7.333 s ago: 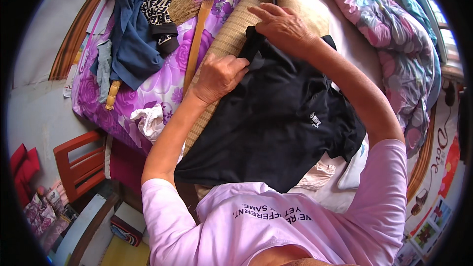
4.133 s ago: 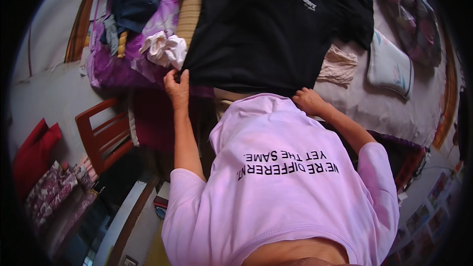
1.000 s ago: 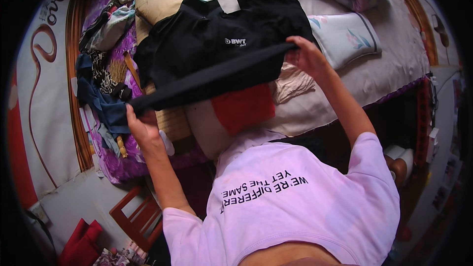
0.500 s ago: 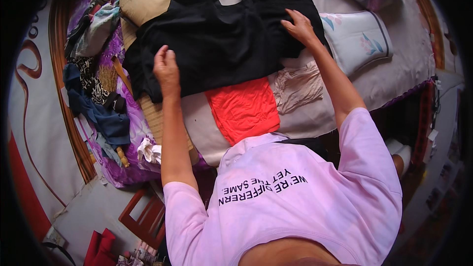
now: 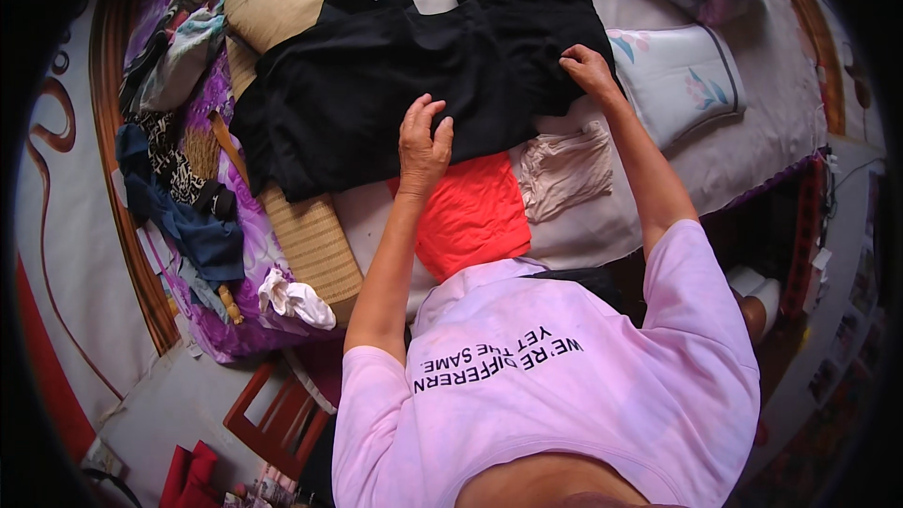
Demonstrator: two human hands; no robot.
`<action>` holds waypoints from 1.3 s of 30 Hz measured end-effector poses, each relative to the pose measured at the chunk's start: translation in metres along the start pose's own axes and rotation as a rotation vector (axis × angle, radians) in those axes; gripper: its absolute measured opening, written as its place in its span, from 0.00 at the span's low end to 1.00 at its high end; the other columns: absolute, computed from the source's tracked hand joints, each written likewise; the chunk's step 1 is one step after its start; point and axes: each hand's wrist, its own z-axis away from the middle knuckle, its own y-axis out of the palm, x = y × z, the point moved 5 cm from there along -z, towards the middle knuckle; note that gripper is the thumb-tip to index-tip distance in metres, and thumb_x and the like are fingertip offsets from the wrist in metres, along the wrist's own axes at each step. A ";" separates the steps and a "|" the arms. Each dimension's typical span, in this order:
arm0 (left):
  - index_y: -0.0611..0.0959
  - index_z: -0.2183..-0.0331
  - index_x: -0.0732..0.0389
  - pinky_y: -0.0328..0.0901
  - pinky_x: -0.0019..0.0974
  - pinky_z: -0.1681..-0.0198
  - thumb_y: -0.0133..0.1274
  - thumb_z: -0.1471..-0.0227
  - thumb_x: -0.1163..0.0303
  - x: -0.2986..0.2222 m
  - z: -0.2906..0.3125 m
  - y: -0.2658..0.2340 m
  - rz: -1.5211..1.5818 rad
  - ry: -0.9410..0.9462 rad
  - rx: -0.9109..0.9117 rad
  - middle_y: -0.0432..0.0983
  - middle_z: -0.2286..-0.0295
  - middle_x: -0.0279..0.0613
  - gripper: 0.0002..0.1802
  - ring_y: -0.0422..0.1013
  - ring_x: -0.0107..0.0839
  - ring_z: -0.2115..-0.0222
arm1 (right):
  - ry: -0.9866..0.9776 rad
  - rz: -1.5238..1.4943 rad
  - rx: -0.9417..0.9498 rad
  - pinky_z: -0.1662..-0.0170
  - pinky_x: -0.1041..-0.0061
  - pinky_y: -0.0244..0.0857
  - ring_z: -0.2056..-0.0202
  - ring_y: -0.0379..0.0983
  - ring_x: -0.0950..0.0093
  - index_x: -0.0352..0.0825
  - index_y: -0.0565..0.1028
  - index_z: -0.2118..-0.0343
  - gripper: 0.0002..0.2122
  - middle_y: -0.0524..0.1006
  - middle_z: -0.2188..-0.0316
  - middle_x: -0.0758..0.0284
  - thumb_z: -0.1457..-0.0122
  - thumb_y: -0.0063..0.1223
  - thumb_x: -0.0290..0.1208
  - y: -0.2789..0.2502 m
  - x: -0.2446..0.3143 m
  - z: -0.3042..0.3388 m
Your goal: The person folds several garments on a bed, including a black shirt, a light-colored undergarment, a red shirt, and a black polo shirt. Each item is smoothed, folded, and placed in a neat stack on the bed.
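Note:
A black shirt [image 5: 376, 85] lies spread across the bed, its neck opening on the far side. My left hand [image 5: 425, 146] is over its near edge, fingers extended and thumb apart, holding nothing. At the shirt's right part, my right hand [image 5: 590, 71] has its fingers curled together in a pinch on the black cloth; the fingertips are partly hidden. A folded red cloth [image 5: 475, 216] lies just nearer than the shirt, beside my left wrist. To its right is a crumpled beige cloth [image 5: 566, 172].
A white pillow with a flower print [image 5: 682, 80] lies right of the shirt. A tan pillow [image 5: 287, 5] and a woven mat [image 5: 310, 240] are at the left. Dark blue clothing [image 5: 188, 216] and a white cloth [image 5: 293, 299] lie on purple bedding. A reddish wooden chair [image 5: 273, 423] stands lower left.
My left hand has moved right, from the shirt's left part to its near middle edge. My right hand has come slightly nearer, and its spread fingers have curled together.

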 end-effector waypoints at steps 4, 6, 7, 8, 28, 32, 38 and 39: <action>0.75 0.65 0.64 0.60 0.38 0.55 0.49 0.57 0.72 -0.004 0.001 0.013 0.076 -0.034 0.028 0.68 0.61 0.51 0.13 0.65 0.45 0.59 | 0.083 -0.020 -0.110 0.65 0.75 0.64 0.70 0.72 0.70 0.33 0.74 0.72 0.12 0.76 0.75 0.62 0.56 0.53 0.37 -0.013 -0.001 0.005; 0.75 0.65 0.64 0.60 0.37 0.56 0.49 0.57 0.72 -0.004 0.000 0.017 0.111 -0.060 0.044 0.68 0.61 0.51 0.13 0.66 0.44 0.59 | 0.140 -0.200 -0.116 0.68 0.77 0.63 0.73 0.69 0.75 0.33 0.74 0.73 0.11 0.74 0.77 0.65 0.55 0.53 0.35 -0.017 -0.003 0.008; 0.75 0.65 0.64 0.60 0.37 0.56 0.49 0.57 0.72 -0.003 0.000 0.019 0.125 -0.079 0.052 0.68 0.61 0.51 0.13 0.66 0.44 0.59 | 0.168 -0.292 -0.117 0.69 0.79 0.62 0.75 0.68 0.78 0.33 0.74 0.73 0.10 0.74 0.79 0.67 0.55 0.53 0.35 -0.018 -0.002 0.010; 0.75 0.65 0.64 0.60 0.37 0.56 0.49 0.57 0.72 -0.003 -0.001 0.021 0.139 -0.098 0.061 0.69 0.61 0.51 0.13 0.66 0.44 0.59 | 0.175 -0.358 -0.116 0.70 0.79 0.61 0.76 0.66 0.79 0.32 0.73 0.75 0.10 0.73 0.80 0.68 0.55 0.53 0.34 -0.019 0.001 0.011; 0.66 0.55 0.61 0.60 0.25 0.60 0.49 0.51 0.63 0.022 0.010 0.046 1.527 -0.656 -0.132 0.64 0.59 0.39 0.22 0.63 0.27 0.59 | -0.589 -0.475 0.320 0.48 0.69 0.53 0.50 0.59 0.61 0.39 0.71 0.60 0.16 0.63 0.51 0.57 0.55 0.53 0.29 0.063 0.246 0.090; 0.68 0.56 0.61 0.63 0.30 0.62 0.48 0.51 0.60 0.055 0.022 0.048 1.083 -0.898 -0.046 0.69 0.63 0.40 0.23 0.67 0.27 0.66 | -0.617 0.047 -0.240 0.52 0.67 0.57 0.56 0.64 0.60 0.37 0.71 0.61 0.17 0.68 0.58 0.56 0.58 0.52 0.30 0.042 0.174 0.054; 0.66 0.55 0.67 0.62 0.26 0.79 0.52 0.54 0.63 0.044 -0.005 0.056 0.569 -0.911 0.113 0.72 0.68 0.41 0.27 0.68 0.23 0.79 | -0.186 0.067 -0.144 0.56 0.68 0.61 0.61 0.68 0.61 0.36 0.69 0.57 0.21 0.72 0.64 0.57 0.57 0.50 0.33 0.034 0.094 0.026; 0.67 0.56 0.69 0.60 0.26 0.83 0.54 0.57 0.63 0.044 -0.011 0.057 0.453 -0.870 0.084 0.73 0.72 0.41 0.27 0.66 0.23 0.83 | -0.154 0.030 -0.151 0.58 0.69 0.62 0.63 0.69 0.61 0.36 0.69 0.57 0.21 0.72 0.66 0.57 0.57 0.50 0.33 0.034 0.087 0.025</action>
